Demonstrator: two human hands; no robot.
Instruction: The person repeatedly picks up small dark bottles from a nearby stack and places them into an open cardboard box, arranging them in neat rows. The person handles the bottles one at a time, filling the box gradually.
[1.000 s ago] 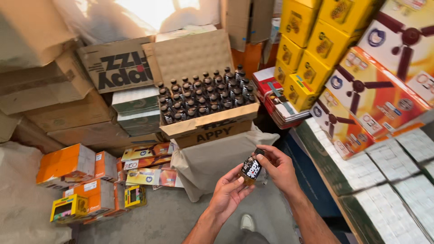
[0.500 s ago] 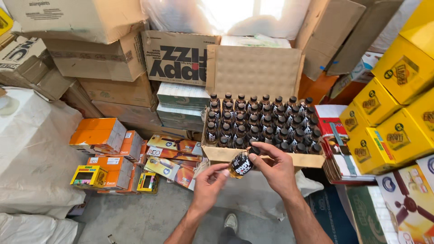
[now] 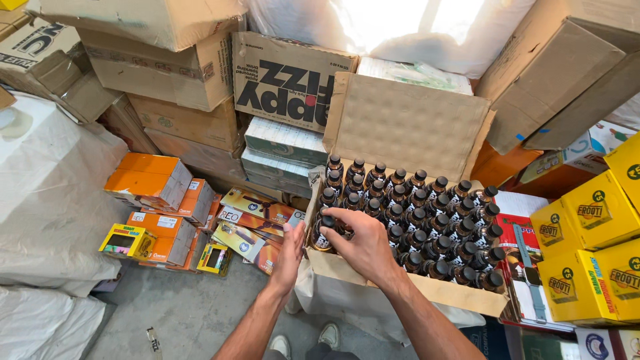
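Observation:
My right hand [image 3: 361,245] grips a small dark bottle [image 3: 323,236] by its cap, upright at the near left corner of an open cardboard carton [image 3: 460,295]. The carton holds several rows of matching dark-capped bottles [image 3: 427,213]. My left hand [image 3: 289,256] is flat against the carton's left outer wall, beside the held bottle, fingers straight. The carton's lid [image 3: 407,123] stands open behind the bottles. The carton rests on something draped in white cloth [image 3: 337,307].
Brown cartons [image 3: 173,73] are stacked at the back and left. Orange boxes [image 3: 150,180] and flat colourful boxes [image 3: 250,220] lie on the floor at left. Yellow boxes [image 3: 587,247] stand at right. A white-covered pile [image 3: 47,200] fills the far left. My shoes [image 3: 331,335] show below.
My hands have carried the bottle forward and down into the carton's near left corner. My left hand let go of it and now rests on the carton wall. The view moved closer.

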